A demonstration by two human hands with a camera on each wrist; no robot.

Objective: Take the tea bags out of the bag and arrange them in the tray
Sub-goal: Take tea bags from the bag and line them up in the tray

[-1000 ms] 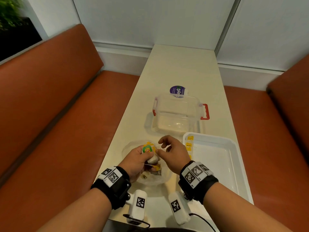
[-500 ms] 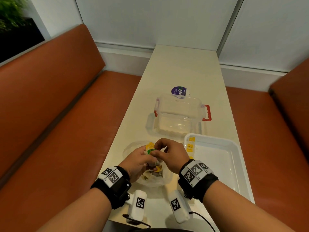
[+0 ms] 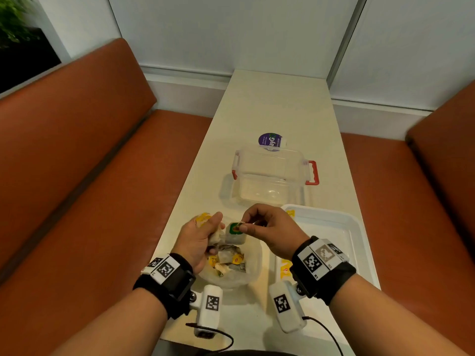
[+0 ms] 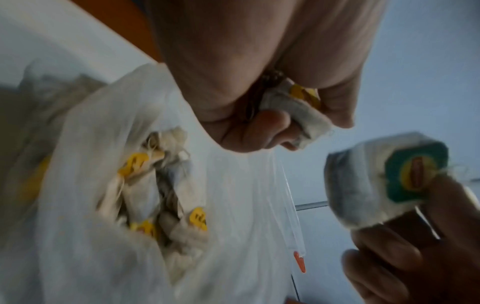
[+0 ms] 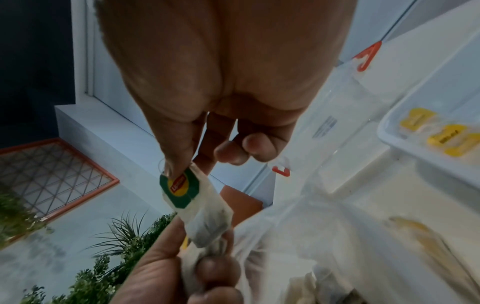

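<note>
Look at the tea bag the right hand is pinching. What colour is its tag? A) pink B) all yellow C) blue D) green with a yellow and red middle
D: the right hand pinches a tea bag whose tag is green around a yellow and red middle; the all-yellow tags are in the plastic bag.

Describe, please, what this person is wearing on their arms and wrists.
Both forearms are bare, with no sleeves. Each wrist carries a black strap: the left strap and the right strap each bear white tiles printed with black square code patterns. A white camera block with its own code mark hangs below each wrist, trailing a thin black cable.
</note>
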